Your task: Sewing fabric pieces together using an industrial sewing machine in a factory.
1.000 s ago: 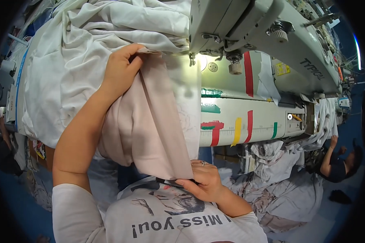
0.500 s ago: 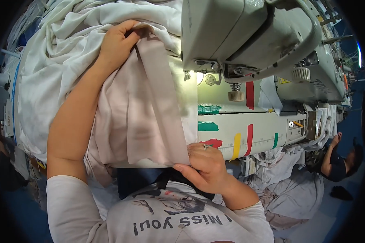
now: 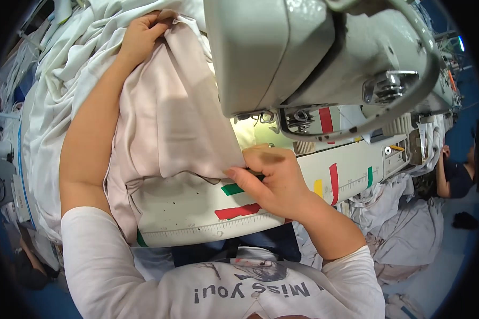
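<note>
A pale pink piece of fabric (image 3: 181, 122) stretches between my two hands, left of the sewing machine head (image 3: 271, 53). At its far end my left hand (image 3: 143, 37) pinches a folded edge. My right hand (image 3: 271, 178) grips the near right corner between thumb and fingers, just over the machine bed (image 3: 186, 212). A straight edge of the fabric runs from hand to hand beside the lit needle area, which the machine head partly hides. The fabric's left part hangs in folds past my left forearm.
Heaped white fabric (image 3: 53, 154) covers the left side. Red, green and yellow tape strips (image 3: 333, 183) mark the bed along a printed ruler. More cloth (image 3: 404, 228) lies in piles at the lower right. A co-worker (image 3: 455, 173) is at the far right.
Both hands have moved away from me with the pink fabric, uncovering more of the bed's front. My view has shifted, and the machine head appears closer.
</note>
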Available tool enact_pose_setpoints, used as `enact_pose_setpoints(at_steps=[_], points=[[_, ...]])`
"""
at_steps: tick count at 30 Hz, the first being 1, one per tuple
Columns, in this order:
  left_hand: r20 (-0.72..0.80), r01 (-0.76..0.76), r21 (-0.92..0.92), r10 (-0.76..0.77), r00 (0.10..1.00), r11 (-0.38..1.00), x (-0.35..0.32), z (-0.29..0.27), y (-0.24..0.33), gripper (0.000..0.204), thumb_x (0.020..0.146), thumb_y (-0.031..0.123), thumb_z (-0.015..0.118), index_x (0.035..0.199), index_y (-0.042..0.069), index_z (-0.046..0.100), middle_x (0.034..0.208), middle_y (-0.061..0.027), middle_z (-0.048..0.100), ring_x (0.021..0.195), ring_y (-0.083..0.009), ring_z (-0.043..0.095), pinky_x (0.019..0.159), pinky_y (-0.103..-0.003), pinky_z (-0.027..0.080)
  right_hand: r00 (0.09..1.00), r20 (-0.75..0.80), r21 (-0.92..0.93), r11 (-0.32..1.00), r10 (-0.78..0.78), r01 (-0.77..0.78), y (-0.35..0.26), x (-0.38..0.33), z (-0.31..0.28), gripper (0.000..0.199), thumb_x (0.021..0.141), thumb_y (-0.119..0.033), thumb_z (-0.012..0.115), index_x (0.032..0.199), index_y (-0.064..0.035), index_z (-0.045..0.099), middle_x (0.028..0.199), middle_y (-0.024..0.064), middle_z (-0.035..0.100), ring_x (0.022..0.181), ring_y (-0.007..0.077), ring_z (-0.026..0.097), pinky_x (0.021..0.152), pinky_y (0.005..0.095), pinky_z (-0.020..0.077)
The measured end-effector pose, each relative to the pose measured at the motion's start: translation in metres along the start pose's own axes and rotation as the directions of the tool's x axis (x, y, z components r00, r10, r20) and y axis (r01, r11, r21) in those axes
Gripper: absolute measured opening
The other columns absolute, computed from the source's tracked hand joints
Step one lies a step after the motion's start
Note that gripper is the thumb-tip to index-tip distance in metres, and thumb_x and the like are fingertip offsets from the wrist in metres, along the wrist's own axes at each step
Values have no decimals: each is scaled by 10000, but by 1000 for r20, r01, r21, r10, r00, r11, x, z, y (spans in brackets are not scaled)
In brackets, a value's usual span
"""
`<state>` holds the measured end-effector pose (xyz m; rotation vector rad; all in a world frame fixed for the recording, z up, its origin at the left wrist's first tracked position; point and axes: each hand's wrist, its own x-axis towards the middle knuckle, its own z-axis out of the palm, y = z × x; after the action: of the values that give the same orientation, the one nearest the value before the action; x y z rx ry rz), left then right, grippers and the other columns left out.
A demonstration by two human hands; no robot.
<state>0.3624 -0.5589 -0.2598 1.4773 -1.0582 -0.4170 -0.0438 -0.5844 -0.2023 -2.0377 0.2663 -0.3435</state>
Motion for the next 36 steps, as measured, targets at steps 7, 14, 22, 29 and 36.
enact_pose_setpoints(at_steps=[7, 14, 22, 29, 36], points=[[110, 232, -119, -219, 970, 966, -26, -64, 36, 344, 963, 122, 601, 1283, -2, 627, 1136, -22, 670, 1004, -95, 604, 858, -233, 490, 971, -193, -208, 973, -140, 99, 0, -11, 25, 355, 828, -32, 711, 1170, 23, 633, 1144, 200, 669, 1075, 378, 640, 1045, 441, 443], [-152, -139, 383, 211, 966, 913, -211, -76, 242, 211, 955, 77, 599, 1107, -28, 701, 920, -19, 662, 810, -108, 581, 756, -251, 475, 923, -262, -382, 909, -281, 169, -32, -99, 36, 482, 785, 6, 721, 1250, 19, 595, 1260, 209, 626, 1227, 402, 570, 1084, 528, 383], [-244, -249, 463, 393, 887, 851, -370, 47, 338, 199, 785, -114, 627, 931, -6, 708, 846, -103, 711, 788, -183, 685, 724, -282, 519, 808, -221, -449, 793, -545, 412, -101, -140, 24, 444, 751, 71, 726, 1179, -9, 640, 1196, 167, 673, 1169, 350, 629, 1078, 512, 405], [-107, -349, 510, 461, 881, 786, -402, 96, 347, 229, 748, -97, 649, 951, -4, 699, 820, -149, 682, 715, -321, 658, 638, -361, 512, 663, -96, -480, 619, -742, 622, -162, -162, 22, 465, 737, -57, 816, 1170, -16, 653, 1223, 169, 670, 1201, 334, 619, 1084, 500, 398], [116, -441, 607, 475, 872, 661, -402, 121, 359, 181, 762, -48, 670, 933, 8, 647, 803, -129, 632, 734, -321, 632, 650, -399, 503, 650, 33, -477, 559, -759, 678, -184, -164, 13, 374, 707, -104, 821, 1052, -35, 693, 1098, 129, 709, 1057, 304, 677, 1002, 474, 450]])
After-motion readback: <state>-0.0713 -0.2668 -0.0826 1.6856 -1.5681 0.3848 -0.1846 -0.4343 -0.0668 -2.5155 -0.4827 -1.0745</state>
